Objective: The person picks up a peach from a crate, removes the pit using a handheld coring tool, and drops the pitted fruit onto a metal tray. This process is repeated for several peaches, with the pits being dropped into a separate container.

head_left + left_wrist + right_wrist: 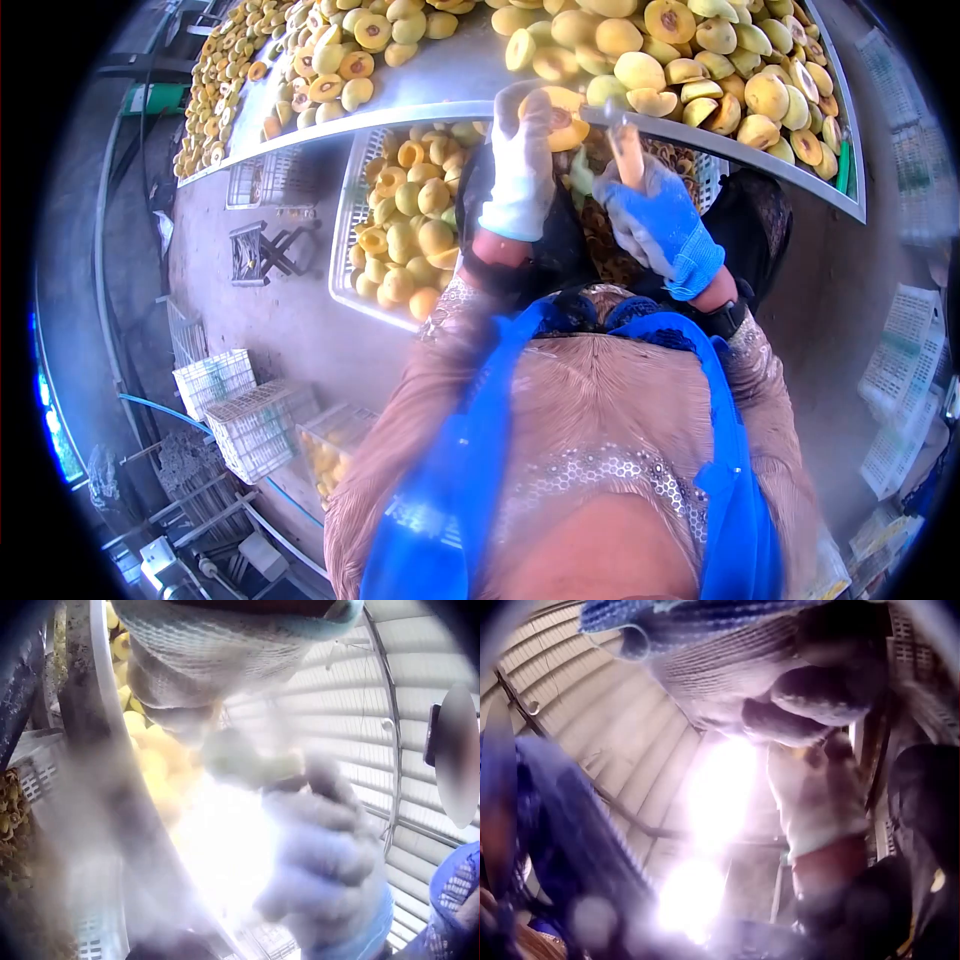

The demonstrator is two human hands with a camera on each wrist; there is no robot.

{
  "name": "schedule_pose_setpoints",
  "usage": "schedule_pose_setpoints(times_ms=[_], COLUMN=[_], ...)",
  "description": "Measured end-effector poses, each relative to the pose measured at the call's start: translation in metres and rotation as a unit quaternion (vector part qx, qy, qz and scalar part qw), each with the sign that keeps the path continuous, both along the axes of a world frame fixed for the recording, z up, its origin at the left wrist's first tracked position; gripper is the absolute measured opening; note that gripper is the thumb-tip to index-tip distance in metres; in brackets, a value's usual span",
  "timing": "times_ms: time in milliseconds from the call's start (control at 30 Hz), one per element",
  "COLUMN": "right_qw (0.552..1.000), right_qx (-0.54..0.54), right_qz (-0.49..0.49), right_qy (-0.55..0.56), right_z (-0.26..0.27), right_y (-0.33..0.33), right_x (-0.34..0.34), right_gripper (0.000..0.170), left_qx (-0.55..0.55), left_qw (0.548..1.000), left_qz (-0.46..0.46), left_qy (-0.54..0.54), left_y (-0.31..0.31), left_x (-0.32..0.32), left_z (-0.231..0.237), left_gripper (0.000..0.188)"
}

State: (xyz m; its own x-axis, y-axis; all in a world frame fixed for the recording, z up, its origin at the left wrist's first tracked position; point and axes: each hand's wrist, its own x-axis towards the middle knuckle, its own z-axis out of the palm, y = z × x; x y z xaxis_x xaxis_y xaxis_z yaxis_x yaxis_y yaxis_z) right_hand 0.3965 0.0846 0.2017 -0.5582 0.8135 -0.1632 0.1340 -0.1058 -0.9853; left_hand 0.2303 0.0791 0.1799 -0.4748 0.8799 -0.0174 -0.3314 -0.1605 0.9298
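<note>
In the head view my left hand (520, 160), in a white glove, pinches a halved yellow fruit (567, 122) with a brown centre at the table's edge. To its right my right hand (655, 215), in a blue and grey glove, grips the wooden handle (627, 155) of a small tool, whose far end is blurred. The left wrist view shows the left hand (202, 667) above and the right hand (322, 855) below, with a blurred greenish shape between them. Glare fills part of the right wrist view, where the right hand (772, 690) hides most of the fruit.
Fruit halves (700, 60) lie heaped on the metal table (450, 70), which has a raised rim. Below it stands a white crate (345, 240) full of yellow halves, left of the legs. Brown scraps lie between the legs. A folding stool (262, 252) stands farther left.
</note>
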Motion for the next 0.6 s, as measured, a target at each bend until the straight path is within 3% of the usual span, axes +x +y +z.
schedule_pose_setpoints(times_ms=[100,233,300,400,500,600], right_qw=[0.997,0.989,0.987,0.988,0.984,0.980], right_qx=[-0.059,-0.140,-0.146,-0.141,-0.171,-0.180], right_qz=[0.035,0.023,0.033,0.044,0.038,0.077], right_qy=[-0.029,0.043,0.054,0.040,0.015,0.040], right_z=[0.005,0.016,0.018,0.017,0.019,0.027], right_y=[-0.004,-0.014,-0.017,-0.018,-0.020,-0.023], right_x=[0.009,0.007,0.002,-0.005,-0.015,-0.013], right_gripper=[0.034,0.026,0.027,0.030,0.034,0.035], left_qx=[0.004,-0.017,-0.042,0.028,0.032,0.005], left_qw=[0.999,1.000,0.998,0.998,0.998,1.000], left_qz=[-0.031,0.006,0.045,0.060,0.028,0.016], left_qy=[0.002,-0.026,-0.007,-0.016,0.051,0.008], left_y=[-0.006,-0.009,-0.007,-0.007,-0.012,-0.013], left_x=[-0.008,0.002,0.005,0.012,0.014,0.016], left_z=[0.005,0.017,0.012,0.009,0.004,-0.002], left_gripper=[0.021,0.021,0.022,0.022,0.027,0.029])
